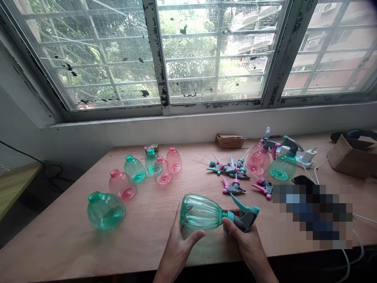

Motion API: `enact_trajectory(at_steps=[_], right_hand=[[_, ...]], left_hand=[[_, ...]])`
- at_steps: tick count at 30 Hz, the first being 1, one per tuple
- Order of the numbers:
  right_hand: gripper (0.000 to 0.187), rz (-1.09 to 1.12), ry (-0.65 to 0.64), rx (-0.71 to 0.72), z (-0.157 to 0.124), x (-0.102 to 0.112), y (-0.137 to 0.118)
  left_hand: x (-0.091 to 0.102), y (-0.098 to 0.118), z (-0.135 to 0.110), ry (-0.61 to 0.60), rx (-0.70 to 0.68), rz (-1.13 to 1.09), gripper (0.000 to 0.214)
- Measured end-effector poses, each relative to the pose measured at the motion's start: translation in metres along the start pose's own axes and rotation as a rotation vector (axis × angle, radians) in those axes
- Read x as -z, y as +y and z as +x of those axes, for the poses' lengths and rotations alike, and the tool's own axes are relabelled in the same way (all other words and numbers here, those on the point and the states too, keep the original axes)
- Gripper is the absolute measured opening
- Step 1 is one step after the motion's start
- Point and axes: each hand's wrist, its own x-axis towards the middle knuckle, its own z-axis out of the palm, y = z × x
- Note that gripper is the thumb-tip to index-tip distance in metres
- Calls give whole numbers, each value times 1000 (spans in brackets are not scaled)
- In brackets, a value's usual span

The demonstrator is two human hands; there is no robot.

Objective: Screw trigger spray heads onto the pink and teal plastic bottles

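A clear green spray bottle (202, 212) lies on its side in my two hands, above the table's front part. My left hand (181, 243) cups the rounded bottle body from below and the left, with its thumb along the near side. At the neck, my right hand (243, 237) grips the grey and teal spray head (246, 216), its thumb pressed near the collar. The head sits on the bottle's mouth; whether it is screwed tight I cannot tell. The right fingers are partly hidden behind the head.
Headless green bottles (106, 211) and pink bottles (122, 185) stand at left. Loose spray heads (232, 169) lie in a pile behind my hands. Headed pink (259, 160) and green (283, 167) bottles stand right, near cables, a power strip (304, 159) and a cardboard box (352, 155).
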Motion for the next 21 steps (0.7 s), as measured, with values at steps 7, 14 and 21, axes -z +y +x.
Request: enact_trajectory(at_steps=[7,14,21], right_hand=[[34,3,-3,7,0,0,-2],[35,-3,-14,-21,-2,-1,-5],[27,12,-49,11,2,7,1]], left_hand=[[1,2,1,-4,-16,3,85],[1,-4,1,-10,-22,-9,85],[-1,-5,2,48,-98,87,78]])
